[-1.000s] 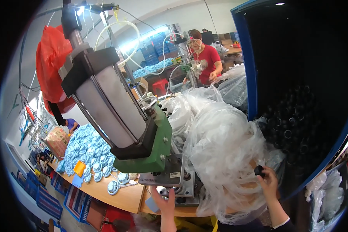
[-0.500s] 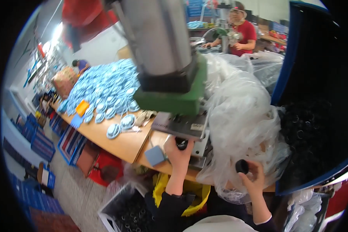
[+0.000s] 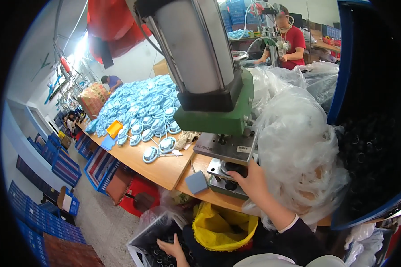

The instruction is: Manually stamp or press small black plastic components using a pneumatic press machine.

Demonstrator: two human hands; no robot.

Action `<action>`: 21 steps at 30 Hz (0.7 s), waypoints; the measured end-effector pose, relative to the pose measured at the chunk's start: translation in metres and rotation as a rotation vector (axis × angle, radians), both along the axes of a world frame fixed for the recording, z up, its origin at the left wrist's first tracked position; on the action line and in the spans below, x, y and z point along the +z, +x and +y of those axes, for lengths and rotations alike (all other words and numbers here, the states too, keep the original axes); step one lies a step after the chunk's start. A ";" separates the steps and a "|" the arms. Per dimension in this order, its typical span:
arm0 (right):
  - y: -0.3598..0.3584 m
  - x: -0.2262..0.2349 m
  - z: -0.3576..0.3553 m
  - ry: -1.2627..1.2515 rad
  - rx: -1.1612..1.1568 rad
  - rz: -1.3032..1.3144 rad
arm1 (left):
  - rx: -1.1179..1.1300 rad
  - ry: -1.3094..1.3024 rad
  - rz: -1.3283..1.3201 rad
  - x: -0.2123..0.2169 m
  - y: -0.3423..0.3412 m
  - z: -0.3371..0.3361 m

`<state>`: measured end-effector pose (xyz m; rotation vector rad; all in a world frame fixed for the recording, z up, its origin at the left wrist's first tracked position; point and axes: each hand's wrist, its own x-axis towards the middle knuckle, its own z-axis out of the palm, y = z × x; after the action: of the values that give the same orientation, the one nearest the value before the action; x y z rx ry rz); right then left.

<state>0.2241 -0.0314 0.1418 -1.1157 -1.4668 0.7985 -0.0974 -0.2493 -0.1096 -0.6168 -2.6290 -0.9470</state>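
Note:
My right hand [image 3: 254, 180] reaches onto the metal base plate [image 3: 229, 149] of a press and closes its fingers around a small black round part [image 3: 234, 169] at the fixture under the green press head [image 3: 218, 118]. My left hand [image 3: 171, 247] is down at the lower edge, inside a pale crate of black parts [image 3: 149, 256]. Its fingertips are buried among the parts, so its grip is hidden. The tall grey cylinder [image 3: 196, 44] of the press rises just above my right hand.
A heap of clear plastic bags [image 3: 298, 142] lies right of the press, beside a blue bin of black parts [image 3: 374, 151]. Blue round pieces [image 3: 138, 111] cover the wooden bench [image 3: 165, 171]. A yellow bag [image 3: 223, 227] hangs below. A person in red [image 3: 292, 40] works behind.
My left hand left the press and dropped into the crate below. My right hand brought its black part from beside the bags to the press fixture. The view tilted further down.

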 end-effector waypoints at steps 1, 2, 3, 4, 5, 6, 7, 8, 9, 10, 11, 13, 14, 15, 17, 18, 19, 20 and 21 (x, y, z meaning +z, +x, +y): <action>0.000 -0.001 0.009 0.057 -0.002 -0.089 | 0.053 -0.054 -0.049 -0.005 0.003 0.003; -0.001 -0.001 0.011 0.104 0.008 -0.177 | 0.118 -0.118 -0.097 -0.002 0.008 -0.004; -0.002 0.001 0.014 0.089 0.025 -0.172 | 0.009 -0.077 -0.089 0.001 0.009 0.003; -0.001 0.003 0.019 0.087 0.014 -0.173 | -0.131 0.008 -0.089 0.001 0.012 0.022; -0.003 0.003 0.019 0.092 0.026 -0.200 | -0.221 0.069 -0.040 0.015 0.021 0.041; -0.004 0.006 0.015 0.101 0.035 -0.225 | -0.376 0.155 0.025 0.022 0.019 0.060; 0.003 0.005 0.012 0.022 0.085 -0.258 | -0.532 0.221 0.013 0.048 0.036 0.090; 0.009 0.002 0.004 0.022 0.068 -0.263 | -0.636 0.238 0.045 0.074 0.054 0.118; 0.010 -0.006 -0.009 0.092 0.079 -0.222 | -0.705 0.185 0.106 0.090 0.061 0.141; 0.016 -0.013 -0.020 0.167 0.080 -0.191 | -0.790 0.160 0.177 0.108 0.068 0.164; 0.029 -0.014 -0.034 0.219 0.118 -0.187 | -0.814 0.018 0.226 0.121 0.074 0.186; 0.055 -0.030 -0.059 0.122 0.044 -0.105 | -0.849 -0.150 0.286 0.140 0.073 0.227; 0.075 -0.038 -0.069 -0.016 -0.044 -0.097 | -0.867 -0.181 0.288 0.145 0.075 0.247; 0.099 -0.044 -0.079 -0.154 -0.133 -0.083 | -0.906 -0.229 0.314 0.156 0.080 0.264; 0.140 -0.057 -0.094 -0.202 -0.366 -0.035 | -0.965 -0.319 0.340 0.143 0.075 0.290; 0.162 -0.065 -0.098 -0.151 -0.489 -0.075 | -1.006 -0.432 0.380 0.136 0.071 0.300; 0.184 -0.074 -0.102 -0.100 -0.613 -0.113 | -1.061 -0.585 0.280 0.130 0.069 0.305; 0.211 -0.083 -0.107 -0.020 -0.738 -0.315 | -1.070 -0.572 0.276 0.129 0.072 0.307; 0.234 -0.088 -0.110 0.059 -0.862 -0.518 | -1.053 -0.577 0.244 0.132 0.075 0.308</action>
<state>0.4584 -0.1413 0.0535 -1.7972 -1.1985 -0.1505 -0.0222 0.0582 0.0220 -2.1994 -2.2374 -0.2082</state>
